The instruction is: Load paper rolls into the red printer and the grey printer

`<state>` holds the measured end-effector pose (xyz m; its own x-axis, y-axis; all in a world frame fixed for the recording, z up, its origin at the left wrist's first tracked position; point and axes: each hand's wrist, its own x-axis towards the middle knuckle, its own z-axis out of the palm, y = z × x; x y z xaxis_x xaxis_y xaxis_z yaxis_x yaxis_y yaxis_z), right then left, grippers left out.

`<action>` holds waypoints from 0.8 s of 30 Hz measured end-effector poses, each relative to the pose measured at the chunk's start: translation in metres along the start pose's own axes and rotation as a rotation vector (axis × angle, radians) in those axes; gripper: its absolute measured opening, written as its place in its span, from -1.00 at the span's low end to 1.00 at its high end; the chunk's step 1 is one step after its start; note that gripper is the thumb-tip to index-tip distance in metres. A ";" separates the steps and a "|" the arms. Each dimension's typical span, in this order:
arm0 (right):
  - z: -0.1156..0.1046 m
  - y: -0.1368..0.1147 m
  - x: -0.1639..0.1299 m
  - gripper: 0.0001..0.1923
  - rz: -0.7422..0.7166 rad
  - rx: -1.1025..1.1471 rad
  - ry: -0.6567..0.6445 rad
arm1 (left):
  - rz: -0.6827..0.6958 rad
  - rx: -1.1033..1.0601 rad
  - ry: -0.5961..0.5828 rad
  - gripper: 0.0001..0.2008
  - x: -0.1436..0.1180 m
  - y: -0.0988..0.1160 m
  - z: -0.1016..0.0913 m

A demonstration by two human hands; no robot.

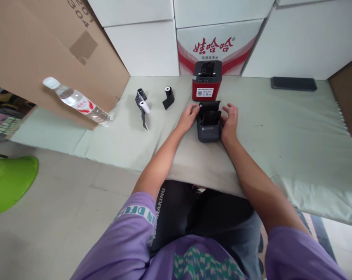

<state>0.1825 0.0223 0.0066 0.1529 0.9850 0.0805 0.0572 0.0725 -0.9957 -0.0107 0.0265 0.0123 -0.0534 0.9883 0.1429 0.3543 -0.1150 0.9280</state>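
Note:
A small dark portable label printer (209,132) stands on the cloth-covered table in front of me. Its lid (210,106) is raised, and a dark panel or strip (211,117) sticks up from its top. My left hand (189,116) is at its upper left, with curled fingers gripping the edge near the lid. Along the right side is my right hand (230,121), its fingers apart and bent, the thumb side close against the casing. Whether the right fingertips press on it is hard to tell. The printer's inside is hidden from this angle.
Directly behind stands a red and black printer (207,83). Left of my hands lie a black paper roll (169,96) and partly unwound rolls (143,107). A water bottle (76,102) leans by a cardboard box (47,46). A dark phone-like slab (294,83) lies right, before white boxes (298,42).

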 end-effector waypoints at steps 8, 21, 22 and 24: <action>0.004 0.006 0.000 -0.22 -0.075 0.126 0.009 | -0.007 -0.035 0.150 -0.70 0.002 -0.008 0.004; 0.002 -0.013 -0.009 -0.87 -0.177 -0.274 -0.090 | 0.111 0.035 0.109 -0.83 0.003 -0.011 0.002; 0.002 -0.015 -0.008 -0.86 -0.171 -0.286 -0.102 | 0.121 0.032 0.107 -0.83 0.003 -0.012 0.002; -0.001 -0.018 -0.006 -0.80 -0.175 -0.319 -0.140 | 0.132 0.035 0.100 -0.82 0.003 -0.013 0.002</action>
<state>0.1820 0.0147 0.0236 -0.0212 0.9756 0.2187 0.3782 0.2103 -0.9015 -0.0133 0.0316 -0.0004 -0.0962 0.9497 0.2979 0.3962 -0.2380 0.8868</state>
